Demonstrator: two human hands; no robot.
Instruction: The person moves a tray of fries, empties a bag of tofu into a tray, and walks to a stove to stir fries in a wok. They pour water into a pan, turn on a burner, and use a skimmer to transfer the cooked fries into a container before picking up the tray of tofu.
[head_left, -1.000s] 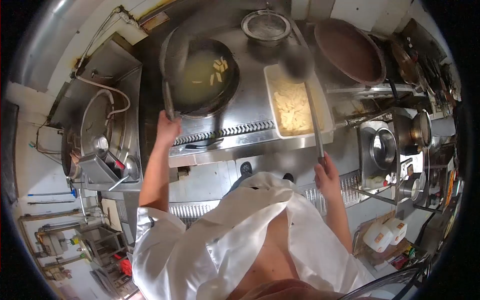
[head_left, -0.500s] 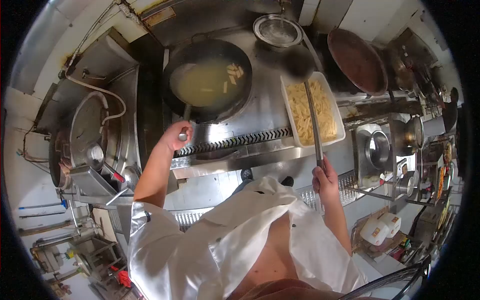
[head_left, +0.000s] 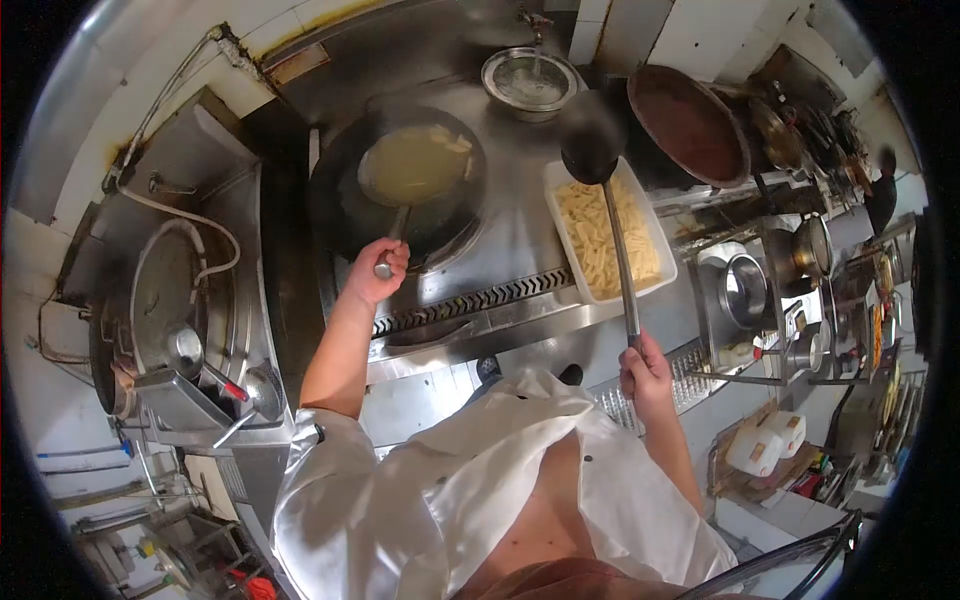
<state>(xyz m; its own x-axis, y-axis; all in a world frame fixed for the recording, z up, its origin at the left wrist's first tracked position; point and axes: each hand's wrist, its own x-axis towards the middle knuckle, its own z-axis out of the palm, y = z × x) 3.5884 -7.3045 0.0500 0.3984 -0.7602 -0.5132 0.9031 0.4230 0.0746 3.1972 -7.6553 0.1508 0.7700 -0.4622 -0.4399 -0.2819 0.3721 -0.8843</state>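
Observation:
My left hand [head_left: 380, 270] is closed round the handle of a dark wok [head_left: 335, 190], which holds yellowish liquid [head_left: 405, 168] with several pale strips at its upper right side. My right hand [head_left: 645, 368] grips the lower end of a long-handled ladle [head_left: 617, 240]. The ladle's dark bowl hangs over the back edge of a white rectangular tub [head_left: 660, 232]. Pale cut strips [head_left: 600, 225] fill much of that tub.
A metal basin [head_left: 530, 83] stands under a running tap [head_left: 537, 32] at the back. Right of it lies a large reddish-brown pan [head_left: 688, 125]. A steel sink area with a round pot [head_left: 165, 285] is at the left, and shelves with bowls [head_left: 742, 288] are at the right.
The wok is tilted differently, and its liquid and strips have shifted towards the far side. My left hand has moved slightly right and up in view. The ladle is still in my right hand.

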